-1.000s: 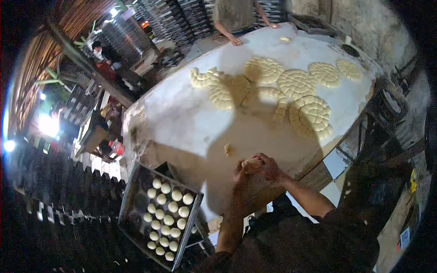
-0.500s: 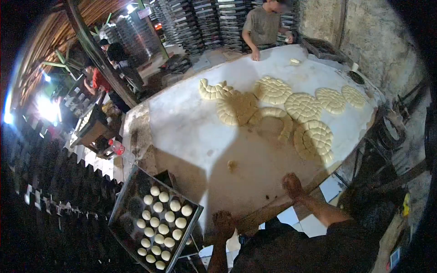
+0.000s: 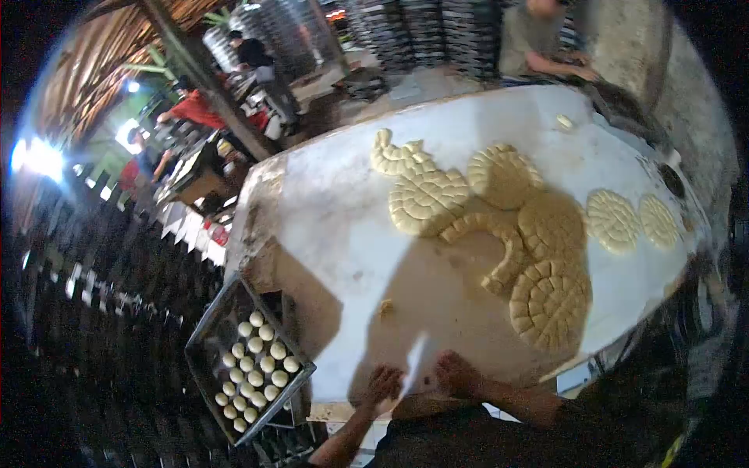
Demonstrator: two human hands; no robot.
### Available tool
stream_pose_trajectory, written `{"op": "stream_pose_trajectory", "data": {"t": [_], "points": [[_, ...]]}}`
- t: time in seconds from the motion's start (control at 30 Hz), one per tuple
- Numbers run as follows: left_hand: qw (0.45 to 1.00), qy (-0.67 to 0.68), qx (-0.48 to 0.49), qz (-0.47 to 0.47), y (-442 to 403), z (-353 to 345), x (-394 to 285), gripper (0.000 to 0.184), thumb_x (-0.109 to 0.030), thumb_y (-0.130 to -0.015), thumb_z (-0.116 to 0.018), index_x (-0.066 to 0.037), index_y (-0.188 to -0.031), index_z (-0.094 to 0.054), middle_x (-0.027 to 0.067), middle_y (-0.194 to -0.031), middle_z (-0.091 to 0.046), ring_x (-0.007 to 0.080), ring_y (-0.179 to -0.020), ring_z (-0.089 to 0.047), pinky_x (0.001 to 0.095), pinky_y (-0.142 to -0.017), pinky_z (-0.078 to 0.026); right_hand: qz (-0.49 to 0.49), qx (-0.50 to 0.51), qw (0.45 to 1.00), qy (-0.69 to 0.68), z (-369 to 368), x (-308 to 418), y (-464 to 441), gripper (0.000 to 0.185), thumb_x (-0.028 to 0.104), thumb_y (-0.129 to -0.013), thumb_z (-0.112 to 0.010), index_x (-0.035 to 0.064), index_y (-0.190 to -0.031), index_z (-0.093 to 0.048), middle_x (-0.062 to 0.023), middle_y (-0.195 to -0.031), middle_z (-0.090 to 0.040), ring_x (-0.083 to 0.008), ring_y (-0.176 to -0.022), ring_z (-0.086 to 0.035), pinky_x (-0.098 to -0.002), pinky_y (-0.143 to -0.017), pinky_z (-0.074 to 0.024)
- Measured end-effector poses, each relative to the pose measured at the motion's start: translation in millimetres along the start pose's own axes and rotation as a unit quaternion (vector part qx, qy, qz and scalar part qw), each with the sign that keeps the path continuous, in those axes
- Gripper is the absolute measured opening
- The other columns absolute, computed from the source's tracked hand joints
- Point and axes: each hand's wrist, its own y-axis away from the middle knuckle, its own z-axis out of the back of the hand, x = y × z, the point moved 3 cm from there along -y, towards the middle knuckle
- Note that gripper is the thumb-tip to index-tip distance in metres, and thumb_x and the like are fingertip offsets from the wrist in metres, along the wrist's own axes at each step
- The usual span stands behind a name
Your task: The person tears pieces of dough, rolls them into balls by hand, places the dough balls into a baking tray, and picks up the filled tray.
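Observation:
My left hand (image 3: 385, 384) is over the near edge of the white table (image 3: 328, 195), its fingers curled; whether it holds anything is too dark to tell. Just right of it, my right hand (image 3: 456, 374) has its fingers bent toward the tabletop, and their detail is blurred. A small dough piece (image 3: 386, 309) lies beyond my left hand. Cut dough pieces form coiled rounds, one (image 3: 550, 306) nearest my right hand and another (image 3: 427, 201) farther left. A curved strip of dough pieces (image 3: 507, 242) lies between them. Left of my hands, a dark tray (image 3: 211, 316) holds several dough balls (image 3: 268, 364).
Across the table a person (image 3: 533, 47) leans by the far right edge. Other people (image 3: 261, 62) are at the back left, near a wooden post (image 3: 207, 82). Dark stacks (image 3: 421, 39) stand behind the table. A small dough piece (image 3: 565, 122) lies at the far right.
My hands were together around dough, then apart; now they are closer together at the near edge. The view has turned, and the person across has moved right along the table.

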Motion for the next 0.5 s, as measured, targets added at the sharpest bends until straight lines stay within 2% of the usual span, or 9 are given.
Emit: {"op": "stream_pose_trajectory", "data": {"t": [0.1, 0.2, 0.27, 0.3, 0.33, 0.37, 0.4, 0.47, 0.5], "points": [[0.994, -0.085, -0.065, -0.003, 13, 92, 14, 0.042, -0.024, -0.086, -0.063, -0.003, -0.122, -0.057, 0.0208, -0.129, -0.056, 0.0343, -0.124, -0.050, 0.0510, -0.105, -0.034, -0.025, -0.047, 0.993, 0.104, 15, -65, 17, 0.025, 0.022, -0.082, -0.058, -0.0005, -0.092, -0.062, -0.0201, -0.096, -0.059, -0.0402, -0.103, -0.053, -0.0552, -0.105, -0.0334], [0.971, 0.078, -0.090, 0.205, -38, 104, 57, 0.036, -0.028, -0.080, -0.065, -0.008, -0.109, -0.063, 0.0165, -0.113, -0.061, 0.0380, -0.108, -0.051, 0.0513, -0.098, -0.038, -0.095, -0.143, 0.982, 0.076, 66, -79, -34, 0.029, 0.024, -0.083, -0.057, -0.0039, -0.089, -0.063, -0.0247, -0.098, -0.061, -0.0425, -0.105, -0.053, -0.0582, -0.105, -0.0329], [0.826, 0.465, -0.191, 0.256, -56, 9, 87, 0.035, -0.031, -0.076, -0.068, -0.010, -0.104, -0.064, 0.0123, -0.109, -0.062, 0.0347, -0.106, -0.053, 0.0487, -0.096, -0.040, -0.106, -0.187, 0.971, 0.105, 35, -70, -70, 0.021, 0.016, -0.079, -0.060, -0.0020, -0.089, -0.061, -0.0210, -0.095, -0.059, -0.0400, -0.102, -0.053, -0.0553, -0.104, -0.0347], [0.734, 0.584, -0.216, 0.272, -60, -27, 88, 0.035, -0.032, -0.075, -0.069, -0.011, -0.102, -0.065, 0.0106, -0.107, -0.062, 0.0333, -0.106, -0.053, 0.0475, -0.095, -0.041, -0.107, -0.203, 0.966, 0.122, 23, -63, -76, 0.018, 0.013, -0.077, -0.061, -0.0011, -0.089, -0.060, -0.0192, -0.093, -0.058, -0.0387, -0.101, -0.053, -0.0538, -0.103, -0.0356], [0.718, 0.606, -0.189, 0.285, -65, -33, 66, 0.035, -0.033, -0.075, -0.069, -0.011, -0.102, -0.065, 0.0097, -0.106, -0.062, 0.0321, -0.106, -0.054, 0.0463, -0.095, -0.041, -0.094, -0.177, 0.974, 0.109, 20, -51, -74, 0.016, 0.012, -0.078, -0.061, -0.0004, -0.089, -0.061, -0.0193, -0.094, -0.058, -0.0387, -0.101, -0.053, -0.0538, -0.103, -0.0355], [0.910, 0.344, -0.101, 0.206, -65, 32, 18, 0.032, -0.032, -0.078, -0.068, -0.012, -0.103, -0.065, 0.0092, -0.106, -0.063, 0.0302, -0.106, -0.055, 0.0450, -0.096, -0.042, -0.081, -0.151, 0.981, 0.095, 16, -35, -66, 0.015, 0.012, -0.078, -0.061, 0.0002, -0.089, -0.061, -0.0194, -0.095, -0.058, -0.0387, -0.101, -0.053, -0.0537, -0.104, -0.0354], [0.990, 0.031, -0.082, 0.110, -66, 110, -35, 0.029, -0.031, -0.081, -0.067, -0.013, -0.103, -0.066, 0.0088, -0.105, -0.063, 0.0282, -0.105, -0.056, 0.0437, -0.097, -0.042, -0.068, -0.126, 0.986, 0.081, 11, -23, -56, 0.014, 0.011, -0.079, -0.061, 0.0008, -0.089, -0.061, -0.0196, -0.096, -0.057, -0.0387, -0.101, -0.053, -0.0537, -0.104, -0.0353], [0.992, 0.038, -0.112, 0.035, -21, 89, -22, 0.023, -0.028, -0.085, -0.064, -0.012, -0.102, -0.065, 0.0084, -0.104, -0.062, 0.0269, -0.104, -0.057, 0.0446, -0.097, -0.042, -0.149, -0.148, 0.911, -0.355, -54, -66, 0, 0.011, 0.011, -0.081, -0.059, 0.0015, -0.088, -0.060, -0.0197, -0.096, -0.056, -0.0385, -0.099, -0.053, -0.0532, -0.102, -0.0361], [0.991, 0.039, -0.131, -0.003, 5, 67, -7, 0.021, -0.026, -0.087, -0.062, -0.012, -0.102, -0.064, 0.0083, -0.104, -0.062, 0.0262, -0.104, -0.057, 0.0450, -0.096, -0.042, -0.157, -0.154, 0.906, -0.362, -45, -82, 6, 0.010, 0.010, -0.082, -0.059, 0.0016, -0.088, -0.059, -0.0194, -0.095, -0.056, -0.0383, -0.098, -0.053, -0.0529, -0.101, -0.0364]]}}
